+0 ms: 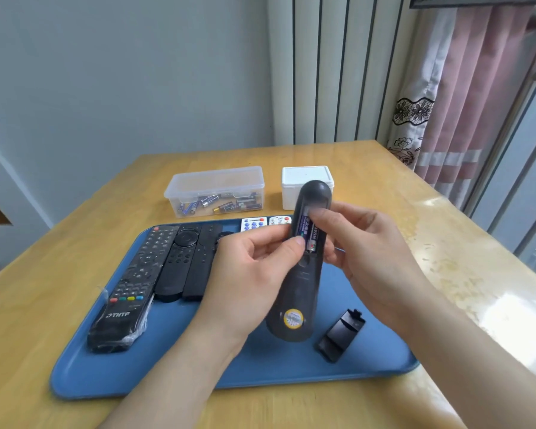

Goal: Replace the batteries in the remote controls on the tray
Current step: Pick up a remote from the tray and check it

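Left hand gripping grey remote over blue tray, right hand clasping it, thumb on battery, cover at five o'clock.

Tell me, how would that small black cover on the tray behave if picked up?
The cover is probably light and stiff: it looks like thin moulded plastic. It would likely slide, not roll, on the smooth tray. Its small end clip may snap.

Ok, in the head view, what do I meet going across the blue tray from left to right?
Plastic-wrapped THTF remote → black remote with round pad → slim black remote → grey remote, battery bay open → loose battery cover.
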Demonstrator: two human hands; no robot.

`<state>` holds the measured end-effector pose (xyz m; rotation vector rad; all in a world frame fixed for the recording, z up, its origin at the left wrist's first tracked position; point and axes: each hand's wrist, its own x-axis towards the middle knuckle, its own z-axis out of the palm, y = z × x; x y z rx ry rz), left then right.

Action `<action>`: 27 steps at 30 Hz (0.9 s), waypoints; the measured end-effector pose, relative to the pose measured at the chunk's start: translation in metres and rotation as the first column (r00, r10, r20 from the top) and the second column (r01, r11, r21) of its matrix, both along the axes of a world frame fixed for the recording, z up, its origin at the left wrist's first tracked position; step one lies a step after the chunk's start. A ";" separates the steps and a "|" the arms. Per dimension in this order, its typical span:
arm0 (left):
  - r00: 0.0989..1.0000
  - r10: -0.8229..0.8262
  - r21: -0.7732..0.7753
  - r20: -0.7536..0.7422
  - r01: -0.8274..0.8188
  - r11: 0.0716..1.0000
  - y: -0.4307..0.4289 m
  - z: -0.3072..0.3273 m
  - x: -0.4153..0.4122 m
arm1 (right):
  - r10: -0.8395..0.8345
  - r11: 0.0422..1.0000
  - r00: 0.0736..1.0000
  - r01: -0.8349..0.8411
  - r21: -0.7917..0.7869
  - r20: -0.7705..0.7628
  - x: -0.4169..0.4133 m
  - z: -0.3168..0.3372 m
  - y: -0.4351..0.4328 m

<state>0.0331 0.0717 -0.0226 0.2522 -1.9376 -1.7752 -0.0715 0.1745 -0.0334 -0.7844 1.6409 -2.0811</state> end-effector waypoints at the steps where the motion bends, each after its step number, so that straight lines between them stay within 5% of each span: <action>1: 1.000 -0.008 -0.004 0.008 0.008 1.000 -0.001 0.000 0.000 | -0.001 1.000 1.000 0.001 0.004 -0.002 0.000 -0.001 0.000; 3: 1.000 0.004 -0.062 -0.006 -0.004 0.998 -0.002 0.000 0.000 | -0.004 1.000 1.000 0.004 0.002 0.012 0.000 -0.002 -0.001; 5: 0.982 0.170 -0.304 -0.086 -0.188 0.934 -0.003 -0.005 -0.001 | -0.028 0.999 0.999 0.029 0.025 -0.021 0.001 -0.004 -0.002; 8: 0.915 0.237 -0.678 -0.326 -0.401 0.616 -0.004 -0.008 0.000 | -0.045 0.997 0.994 0.051 0.058 -0.097 0.005 -0.007 -0.004; 10: 0.914 0.189 -0.760 -0.360 -0.405 0.509 -0.004 -0.010 0.000 | -0.045 0.996 0.990 0.055 0.071 -0.131 0.007 -0.007 -0.005; 19: 0.921 0.168 -0.841 -0.353 -0.390 0.376 -0.008 -0.011 -0.002 | -0.042 0.994 0.978 0.061 0.087 -0.205 0.006 -0.010 -0.006; 27: 0.940 0.177 -0.814 -0.293 -0.342 0.469 -0.012 -0.014 -0.008 | -0.073 0.984 0.947 0.120 0.134 -0.312 0.014 -0.019 -0.013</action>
